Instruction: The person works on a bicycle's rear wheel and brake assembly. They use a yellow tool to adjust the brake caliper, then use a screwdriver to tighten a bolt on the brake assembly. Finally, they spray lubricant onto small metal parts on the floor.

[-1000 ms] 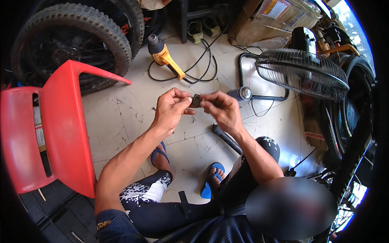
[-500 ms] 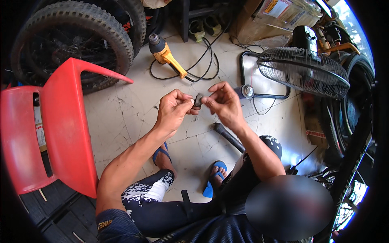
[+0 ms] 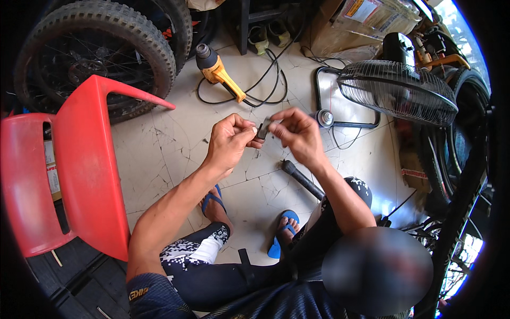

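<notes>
Over the floor, my left hand (image 3: 229,142) is closed, thumb and fingers pinching a small dark grey, flat piece (image 3: 263,131). It looks like a little block or strip; its exact kind is too small to tell. My right hand (image 3: 298,136) meets the same piece from the other side, thumb and forefinger at its upper end, slightly smeared by motion. Beneath my right forearm lies a dark tube-shaped thing (image 3: 302,178). A spray can (image 3: 323,119) with a thin red straw stands just beyond my right hand.
Ahead lies a yellow heat gun (image 3: 219,72) with its black cord (image 3: 281,85) coiled on the tiles. A red plastic chair (image 3: 87,159) and knobby bicycle wheels (image 3: 95,58) stand at left. At right are a black fan (image 3: 398,90) and cardboard boxes (image 3: 366,24).
My right fingers have shifted slightly over the small piece, and its grey flat side shows more. My left hand stays nearly in place.
</notes>
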The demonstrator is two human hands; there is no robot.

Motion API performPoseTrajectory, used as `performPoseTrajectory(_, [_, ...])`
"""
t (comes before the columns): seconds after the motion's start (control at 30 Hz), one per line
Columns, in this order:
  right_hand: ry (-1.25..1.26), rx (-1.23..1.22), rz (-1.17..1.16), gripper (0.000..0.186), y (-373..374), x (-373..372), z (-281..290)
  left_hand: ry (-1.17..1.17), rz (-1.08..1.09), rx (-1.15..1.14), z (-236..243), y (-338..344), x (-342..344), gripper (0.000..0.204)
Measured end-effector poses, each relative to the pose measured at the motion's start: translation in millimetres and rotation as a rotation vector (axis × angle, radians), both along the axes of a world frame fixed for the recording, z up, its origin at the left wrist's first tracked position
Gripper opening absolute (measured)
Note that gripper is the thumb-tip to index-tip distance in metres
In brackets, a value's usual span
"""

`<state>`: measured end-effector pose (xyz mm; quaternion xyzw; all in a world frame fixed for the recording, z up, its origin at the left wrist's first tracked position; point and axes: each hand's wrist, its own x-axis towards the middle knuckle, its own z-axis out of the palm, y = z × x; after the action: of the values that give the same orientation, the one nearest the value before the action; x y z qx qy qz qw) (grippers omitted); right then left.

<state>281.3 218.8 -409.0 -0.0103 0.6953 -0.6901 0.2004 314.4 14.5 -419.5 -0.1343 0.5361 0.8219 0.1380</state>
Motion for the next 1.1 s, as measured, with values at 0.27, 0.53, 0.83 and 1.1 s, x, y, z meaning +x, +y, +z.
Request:
performPoseTrajectory(0.27, [-0.028, 0.022, 0.149, 0.019, 0.6, 5.3, -0.8, 0.009, -0.021, -0.015, -0.5, 0.4, -2.6, 0.009])
performPoseTrajectory(0.53, [0.009, 0.012, 0.043, 0.015, -2.1, 5.5, 1.9, -0.021, -0.044, -0.013, -1.1, 1.4, 0.4, 0.009])
performPoseTrajectory(0.83, [0.079, -0.075, -0.041, 0.016, -0.3, 4.4, 2.9, 0.021, -0.036, -0.011, 2.2, -0.7, -2.9, 0.007])
performPoseTrajectory(1.1, [0.014, 0.036, 0.051, 0.014, -2.6, 7.3, 5.0, -0.001, -0.025, -0.013, 2.6, 1.6, -2.4, 0.008])
